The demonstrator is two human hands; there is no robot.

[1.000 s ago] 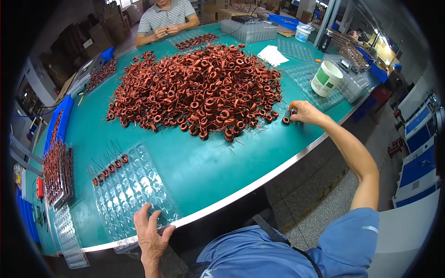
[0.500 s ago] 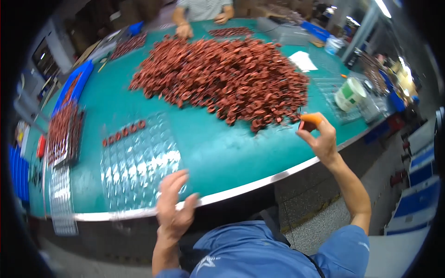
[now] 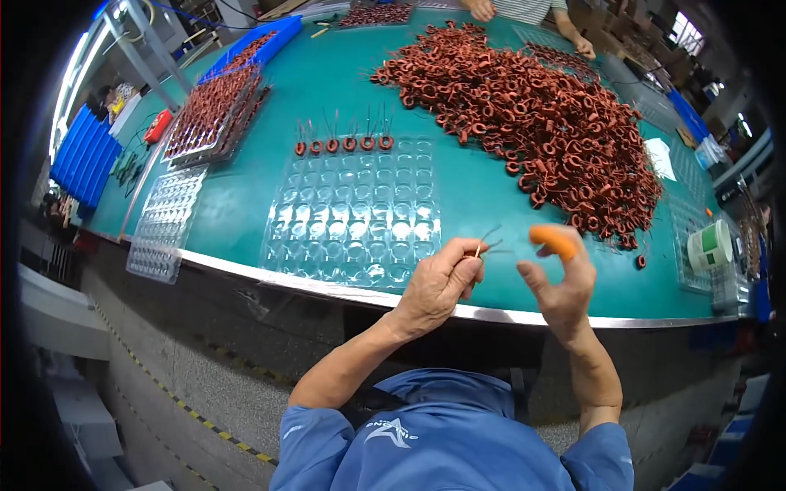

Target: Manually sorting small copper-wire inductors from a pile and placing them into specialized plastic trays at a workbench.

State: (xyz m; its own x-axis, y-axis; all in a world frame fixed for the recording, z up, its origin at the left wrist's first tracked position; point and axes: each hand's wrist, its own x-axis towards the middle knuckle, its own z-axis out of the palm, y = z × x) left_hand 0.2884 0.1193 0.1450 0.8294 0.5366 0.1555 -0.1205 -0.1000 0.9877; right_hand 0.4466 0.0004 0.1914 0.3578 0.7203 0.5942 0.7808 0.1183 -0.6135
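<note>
My left hand (image 3: 432,288) is closed in a pinch over the table's front edge. Between its thumb and forefinger is a small red ring coil (image 3: 477,254), mostly hidden by the fingers, its thin wire leads sticking out to the right. My right hand (image 3: 565,282) hovers beside it, thumb and fingers apart, with nothing visible between them. An orange finger cot (image 3: 553,240) covers one of its fingertips. Left of my hands lies a clear blister tray (image 3: 348,209). Several red coils (image 3: 350,146) stand along its far row, leads upward; the nearer pockets hold nothing.
A big heap of red coils (image 3: 540,123) covers the table's middle and right. At left are stacked filled trays (image 3: 214,114), a blue bin (image 3: 270,45) and another clear tray (image 3: 168,213) overhanging the edge. A white-green tub (image 3: 709,245) stands right. Across the table a person's hands (image 3: 583,47) show.
My right hand has come left from the heap's edge, its pinch now opened. My left hand has moved right and now pinches a coil. The whole view has turned leftward.
</note>
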